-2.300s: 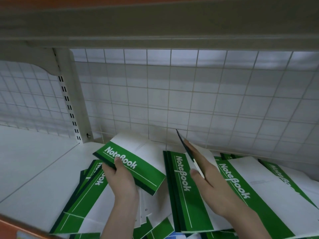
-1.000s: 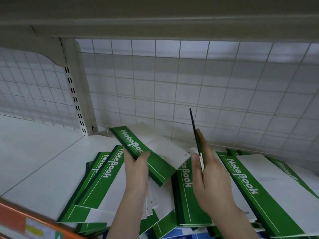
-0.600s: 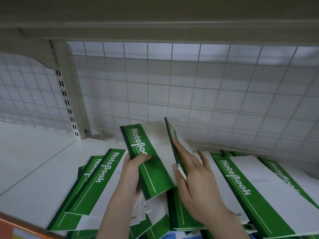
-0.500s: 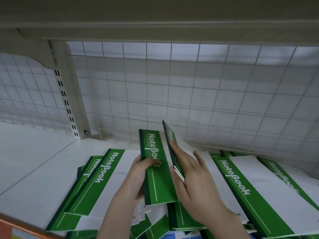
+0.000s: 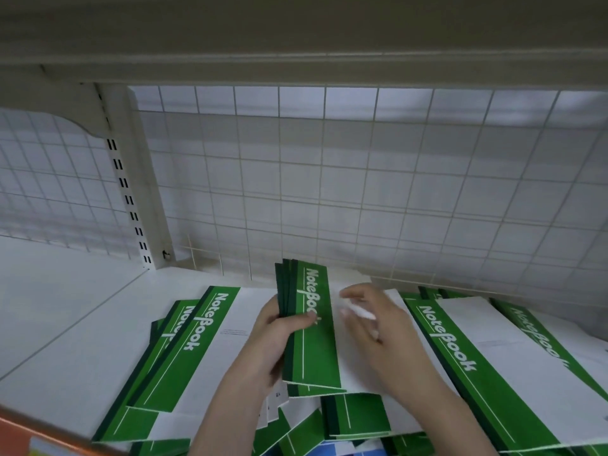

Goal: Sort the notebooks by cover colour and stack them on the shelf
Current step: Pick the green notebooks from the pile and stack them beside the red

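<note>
Left hand [image 5: 273, 337]: I see its fingers curled round the green notebooks [image 5: 311, 327], thumb across the spines.
Right hand [image 5: 378, 327]: blurred, fingers loosely spread on white covers.
Handling: thin, light, slippery, I judge; grip spine-side.

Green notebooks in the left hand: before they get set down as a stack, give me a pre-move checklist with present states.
1. Left hand grips the held notebooks at the spine edge: ok.
2. Held covers all green: cannot tell, only the top cover shows.
3. Spine edges flush: not ok, fanned at the top.
4. Right hand on the top cover: ok, though blurred.
5. Bare shelf space at left: ok.
6. Blue cover under the pile: not ok, unsorted.
</note>
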